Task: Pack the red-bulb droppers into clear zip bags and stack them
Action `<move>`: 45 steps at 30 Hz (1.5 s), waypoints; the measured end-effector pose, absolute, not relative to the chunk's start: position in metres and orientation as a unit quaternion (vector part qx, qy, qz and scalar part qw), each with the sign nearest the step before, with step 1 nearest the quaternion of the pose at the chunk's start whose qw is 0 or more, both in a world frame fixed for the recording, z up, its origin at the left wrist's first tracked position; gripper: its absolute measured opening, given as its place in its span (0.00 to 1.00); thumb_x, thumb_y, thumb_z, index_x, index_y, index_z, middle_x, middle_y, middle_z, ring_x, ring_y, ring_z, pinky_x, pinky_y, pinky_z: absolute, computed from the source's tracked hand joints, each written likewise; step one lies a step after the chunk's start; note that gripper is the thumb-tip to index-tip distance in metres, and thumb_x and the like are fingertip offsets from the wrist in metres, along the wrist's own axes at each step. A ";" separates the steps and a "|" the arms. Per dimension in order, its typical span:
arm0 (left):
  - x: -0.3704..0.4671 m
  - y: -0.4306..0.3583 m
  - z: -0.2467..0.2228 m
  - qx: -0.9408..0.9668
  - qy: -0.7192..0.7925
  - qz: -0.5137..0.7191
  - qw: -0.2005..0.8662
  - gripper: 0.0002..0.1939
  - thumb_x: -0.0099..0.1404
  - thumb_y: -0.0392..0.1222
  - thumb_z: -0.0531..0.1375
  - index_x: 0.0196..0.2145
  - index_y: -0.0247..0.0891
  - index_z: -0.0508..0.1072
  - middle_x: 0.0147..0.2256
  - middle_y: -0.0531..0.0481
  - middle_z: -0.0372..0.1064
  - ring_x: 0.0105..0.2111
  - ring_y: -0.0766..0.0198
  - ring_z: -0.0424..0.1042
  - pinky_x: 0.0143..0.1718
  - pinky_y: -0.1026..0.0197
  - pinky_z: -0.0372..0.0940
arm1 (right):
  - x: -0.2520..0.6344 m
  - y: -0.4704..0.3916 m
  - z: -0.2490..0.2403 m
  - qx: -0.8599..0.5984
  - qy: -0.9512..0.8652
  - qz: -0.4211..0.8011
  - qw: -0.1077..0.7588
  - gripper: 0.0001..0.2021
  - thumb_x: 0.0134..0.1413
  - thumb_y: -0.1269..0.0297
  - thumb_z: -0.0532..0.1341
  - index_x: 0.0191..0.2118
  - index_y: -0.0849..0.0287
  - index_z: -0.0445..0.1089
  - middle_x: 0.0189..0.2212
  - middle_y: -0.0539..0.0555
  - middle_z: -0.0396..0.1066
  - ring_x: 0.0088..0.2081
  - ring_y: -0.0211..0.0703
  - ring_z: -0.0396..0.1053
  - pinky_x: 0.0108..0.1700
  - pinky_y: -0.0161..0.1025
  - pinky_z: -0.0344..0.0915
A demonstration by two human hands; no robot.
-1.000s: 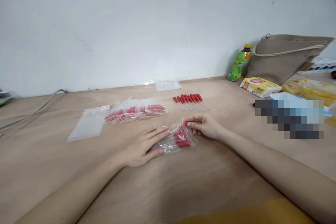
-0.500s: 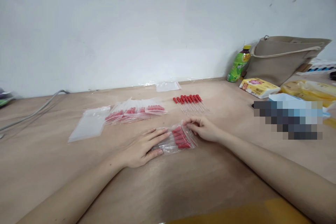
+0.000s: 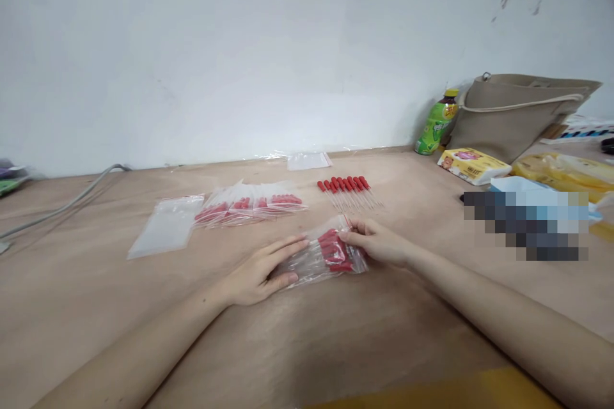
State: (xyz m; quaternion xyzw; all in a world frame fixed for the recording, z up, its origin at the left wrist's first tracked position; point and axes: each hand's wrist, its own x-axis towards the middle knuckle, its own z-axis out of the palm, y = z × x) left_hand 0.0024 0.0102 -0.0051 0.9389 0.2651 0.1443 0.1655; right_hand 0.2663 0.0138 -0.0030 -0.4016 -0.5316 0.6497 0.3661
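Observation:
A clear zip bag (image 3: 309,262) lies on the table with several red-bulbed droppers (image 3: 330,248) inside. My left hand (image 3: 263,271) rests flat on the bag's left end, its fingers stretched out and apart. At the other end, by the red zip strip, my right hand (image 3: 377,239) pinches the bag's edge, thumb on top near the bulbs. Behind it, more loose droppers (image 3: 344,185) lie in a row, bulbs toward the wall. Filled zip bags (image 3: 249,201) overlap in a fan to the left, beside flat unfilled zip bags (image 3: 167,223).
Another flat bag (image 3: 307,161) lies by the wall. To the right stand a green bottle (image 3: 436,123) and a beige bag (image 3: 503,116), with a yellow tissue pack (image 3: 474,166) before them. A grey cable (image 3: 71,201) runs along the left.
My right hand has shifted its pinch, with the thumb now further over the bag. The bag's right end is more folded and creased. My left hand has stayed put.

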 end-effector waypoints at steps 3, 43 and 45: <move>0.001 0.009 -0.005 0.936 0.267 0.164 0.163 0.27 0.67 0.41 0.51 0.61 0.44 0.49 0.61 0.49 0.45 0.60 0.59 0.49 0.59 0.53 0.50 | 0.280 0.019 0.011 -0.388 -0.447 0.694 0.410 0.05 0.44 0.66 0.63 0.28 0.61 0.68 0.23 0.50 0.72 0.24 0.37 0.70 0.26 0.34 0.68; -0.116 0.079 0.008 0.530 0.835 0.132 -0.067 0.30 0.62 0.49 0.49 0.51 0.17 0.59 0.52 0.20 0.54 0.54 0.34 0.53 0.49 0.42 0.53 | 0.239 0.098 0.013 -0.706 -0.680 0.067 0.185 0.10 0.48 0.64 0.55 0.32 0.60 0.73 0.35 0.60 0.72 0.39 0.49 0.69 0.38 0.41 0.62; -0.123 0.081 0.000 0.502 0.856 0.111 -0.057 0.32 0.65 0.50 0.46 0.52 0.11 0.57 0.52 0.16 0.52 0.54 0.31 0.51 0.49 0.41 0.51 | 0.231 0.101 0.013 -0.721 -0.670 0.054 0.168 0.12 0.49 0.62 0.55 0.36 0.60 0.72 0.37 0.61 0.72 0.41 0.51 0.69 0.39 0.42 0.62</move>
